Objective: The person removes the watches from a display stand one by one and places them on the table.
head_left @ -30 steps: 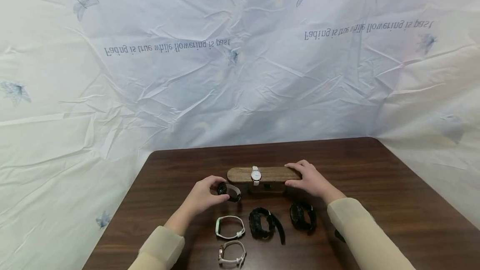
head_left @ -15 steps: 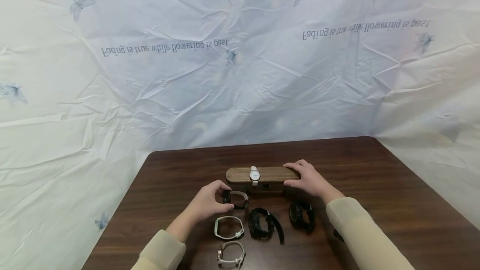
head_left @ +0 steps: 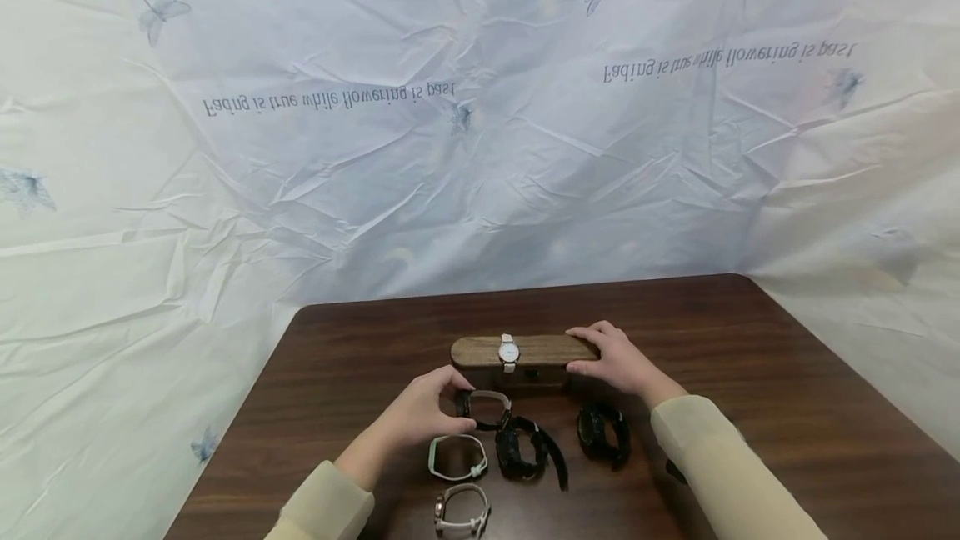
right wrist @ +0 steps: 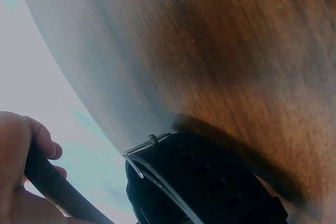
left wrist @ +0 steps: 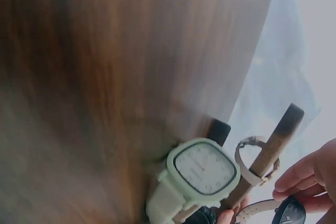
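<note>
Wore loose pale cream long sleeves, left sleeve [head_left: 322,502] toward seven o'clock, right sleeve [head_left: 731,473] toward five; bare hands, no rings seen.

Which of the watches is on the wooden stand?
The white-faced, white-strapped watch, wrapped around the middle of the stand. The others lie on the table or in the left hand.
</note>
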Action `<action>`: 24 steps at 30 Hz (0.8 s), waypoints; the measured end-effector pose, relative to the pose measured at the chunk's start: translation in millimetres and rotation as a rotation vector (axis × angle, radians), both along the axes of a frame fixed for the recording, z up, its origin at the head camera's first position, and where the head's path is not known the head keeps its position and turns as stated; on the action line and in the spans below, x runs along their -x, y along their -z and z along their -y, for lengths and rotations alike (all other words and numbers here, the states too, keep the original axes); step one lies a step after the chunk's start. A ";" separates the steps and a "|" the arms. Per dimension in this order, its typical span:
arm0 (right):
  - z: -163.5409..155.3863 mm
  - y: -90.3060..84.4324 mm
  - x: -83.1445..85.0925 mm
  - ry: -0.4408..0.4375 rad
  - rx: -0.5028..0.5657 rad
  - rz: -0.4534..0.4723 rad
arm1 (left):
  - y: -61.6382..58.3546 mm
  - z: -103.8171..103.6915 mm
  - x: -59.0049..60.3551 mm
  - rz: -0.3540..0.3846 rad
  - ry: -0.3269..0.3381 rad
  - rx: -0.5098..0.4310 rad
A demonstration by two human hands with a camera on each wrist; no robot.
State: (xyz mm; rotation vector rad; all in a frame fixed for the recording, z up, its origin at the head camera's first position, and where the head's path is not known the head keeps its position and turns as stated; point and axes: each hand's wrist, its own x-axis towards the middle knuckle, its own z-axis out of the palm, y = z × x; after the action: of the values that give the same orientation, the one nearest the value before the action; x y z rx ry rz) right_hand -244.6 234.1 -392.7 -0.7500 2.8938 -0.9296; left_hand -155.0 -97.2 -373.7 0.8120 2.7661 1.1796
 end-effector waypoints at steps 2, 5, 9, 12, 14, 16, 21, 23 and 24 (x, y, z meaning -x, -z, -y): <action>0.0 0.6 0.2 0.002 -0.003 -0.002 | -1.0 -2.0 -1.0 0.014 0.013 -0.001; 0.0 0.9 0.2 0.004 -0.004 -0.002 | -1.1 -4.8 -2.1 0.034 0.035 -0.011; 0.0 0.6 0.1 0.005 -0.003 -0.003 | 0.5 -8.6 -2.8 0.035 0.076 -0.030; 0.0 1.1 0.4 0.002 -0.005 -0.009 | 2.3 -10.9 -3.1 0.024 0.102 -0.044; -0.1 1.5 0.7 0.004 -0.004 -0.011 | 3.1 -12.2 -3.7 0.036 0.115 -0.051; -0.1 1.7 0.8 0.002 -0.004 -0.014 | 4.0 -13.8 -4.4 0.058 0.130 -0.060; 0.2 1.4 0.3 0.003 -0.003 -0.011 | 6.1 -18.2 -7.0 0.108 0.178 -0.073; 0.2 1.1 -0.1 0.004 -0.003 -0.008 | 7.3 -20.5 -8.0 0.129 0.198 -0.076; 0.1 1.1 -0.3 0.005 -0.003 -0.008 | 8.0 -21.7 -8.3 0.139 0.206 -0.077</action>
State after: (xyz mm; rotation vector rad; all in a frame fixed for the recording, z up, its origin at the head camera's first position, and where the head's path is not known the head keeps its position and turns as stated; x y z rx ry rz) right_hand -244.3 234.0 -393.8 -0.7480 2.9048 -0.9244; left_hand -146.7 -75.6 -381.7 0.9558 2.4726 1.2568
